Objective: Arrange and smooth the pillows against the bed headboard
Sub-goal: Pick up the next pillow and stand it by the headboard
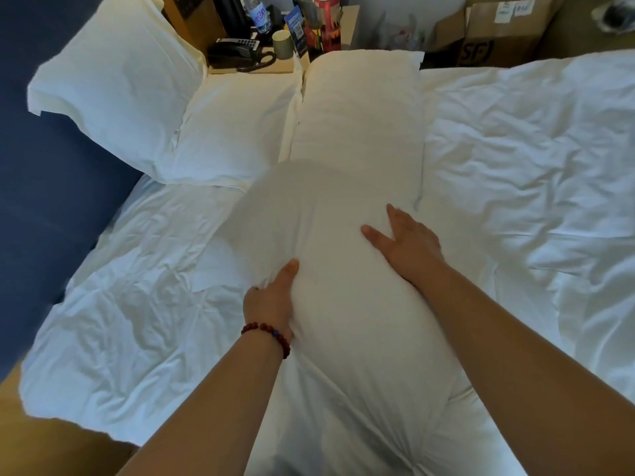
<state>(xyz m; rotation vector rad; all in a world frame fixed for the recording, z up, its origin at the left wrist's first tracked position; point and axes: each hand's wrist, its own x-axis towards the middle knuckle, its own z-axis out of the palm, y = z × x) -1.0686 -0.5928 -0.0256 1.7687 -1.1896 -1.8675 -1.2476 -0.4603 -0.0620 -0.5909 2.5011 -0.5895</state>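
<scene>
For smoothing, the pillow [343, 324] is grasped at its side by the left grip [271, 298] and pressed under the released right grip [409, 245].

Left hand [269, 302] fingers unseen under pillow [354, 324]; pillow's near end & cardboard box [481, 32] top off-frame.

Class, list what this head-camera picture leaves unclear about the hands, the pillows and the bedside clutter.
Head view: left hand fingers, sunk behind the held pillow; grip unclear.
Near end of the held pillow: cut off by the bottom edge.
Label on the water bottle: too small and blurred.
Top of the cardboard box: cut off by the top edge.
</scene>
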